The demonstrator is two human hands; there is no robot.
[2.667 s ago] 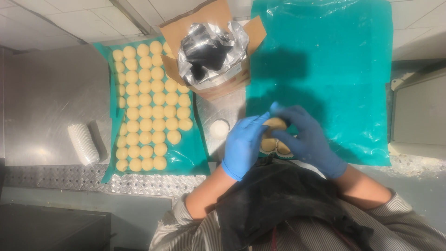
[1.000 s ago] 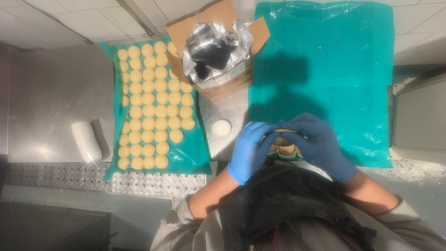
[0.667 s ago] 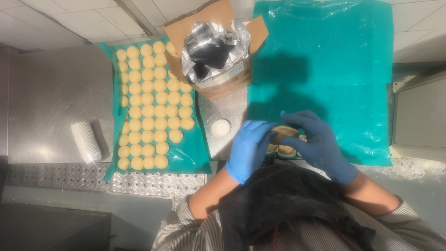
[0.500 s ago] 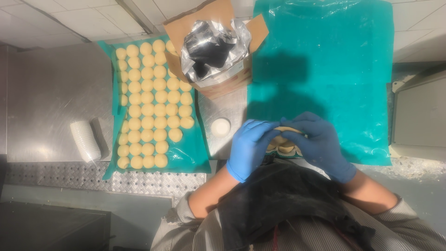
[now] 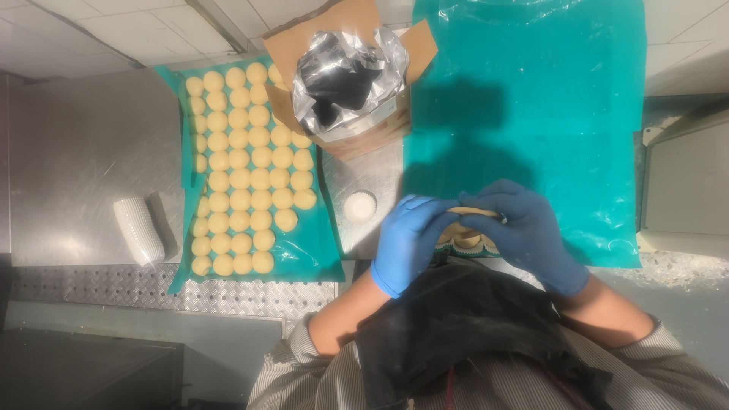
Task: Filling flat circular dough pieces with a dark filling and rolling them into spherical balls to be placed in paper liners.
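**Dough piece cupped between both gloved hands**

Seen nearest, at six o'clock: a dark apron over striped sleeves. Just above it, left hand and right hand, both in blue gloves, curled narrow around one pale dough piece, fingertips meeting over its top. Could not tell whether the scalloped edge beneath it was a mould. Compared with moments earlier, barely shifted: drawn a touch nearer the body, fingers closed further over the piece. Read as shaping carried on in place, nothing set down.

Left alone at nine o'clock of the hands: a small white cup on the steel table. Further toward nine, rows of dough balls unchanged, and a stack of white cases. Farthest, at twelve, an open cardboard box with foil lining; at one o'clock, a bare teal sheet.
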